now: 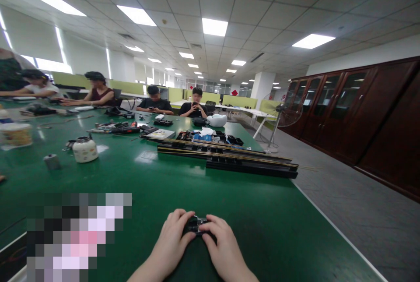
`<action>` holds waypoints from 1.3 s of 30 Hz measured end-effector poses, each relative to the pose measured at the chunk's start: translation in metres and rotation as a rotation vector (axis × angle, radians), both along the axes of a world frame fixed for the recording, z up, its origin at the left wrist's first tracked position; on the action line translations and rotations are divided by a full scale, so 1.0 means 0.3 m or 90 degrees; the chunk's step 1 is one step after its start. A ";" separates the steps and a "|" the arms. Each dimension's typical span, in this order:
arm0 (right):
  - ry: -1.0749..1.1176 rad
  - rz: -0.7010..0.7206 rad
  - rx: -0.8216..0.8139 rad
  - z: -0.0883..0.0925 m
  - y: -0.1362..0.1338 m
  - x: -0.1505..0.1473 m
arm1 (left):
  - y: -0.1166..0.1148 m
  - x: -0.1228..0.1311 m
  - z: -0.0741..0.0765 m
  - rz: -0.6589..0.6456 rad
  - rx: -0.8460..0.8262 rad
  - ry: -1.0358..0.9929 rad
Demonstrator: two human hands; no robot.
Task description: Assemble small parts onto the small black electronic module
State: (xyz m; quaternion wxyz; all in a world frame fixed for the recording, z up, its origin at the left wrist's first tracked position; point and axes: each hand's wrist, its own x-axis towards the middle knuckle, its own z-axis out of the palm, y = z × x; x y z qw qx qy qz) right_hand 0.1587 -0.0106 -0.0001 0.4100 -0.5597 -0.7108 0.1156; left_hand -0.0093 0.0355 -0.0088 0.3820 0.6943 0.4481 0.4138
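Both my hands rest on the green table [249,212] near its front edge. My left hand [172,238] and my right hand [219,242] meet fingertip to fingertip around a small black part [196,224], which shows between them. The fingers of both hands are curled and pinched on it. Most of the part is hidden under my fingers, so I cannot make out what it is.
Long black rails [229,159] lie across the table farther back. A white jar [85,149], a small metal cylinder [51,161], tools and trays sit beyond. Several people sit at the far end. A floor fan [282,115] and dark wooden cabinets [361,115] stand to the right.
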 end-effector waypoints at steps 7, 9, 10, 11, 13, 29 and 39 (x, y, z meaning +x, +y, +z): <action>0.028 -0.019 -0.006 0.010 0.004 -0.007 | 0.000 0.000 0.009 -0.017 -0.031 -0.022; 0.042 -0.028 -0.032 0.008 0.008 -0.006 | -0.003 -0.001 0.015 -0.021 -0.031 -0.018; 0.046 -0.032 -0.042 0.006 0.010 -0.005 | -0.005 -0.001 0.018 -0.024 -0.030 -0.017; 0.048 -0.035 -0.047 0.004 0.013 -0.004 | -0.006 -0.001 0.020 -0.027 -0.030 -0.019; 0.050 -0.037 -0.041 -0.001 0.015 -0.003 | -0.009 -0.002 0.021 -0.030 -0.039 -0.032; -0.011 -0.020 -0.009 0.003 0.014 -0.004 | -0.010 -0.003 0.019 -0.030 -0.012 -0.001; -0.021 -0.038 -0.074 0.004 0.018 -0.004 | -0.006 0.001 0.016 -0.022 0.013 0.064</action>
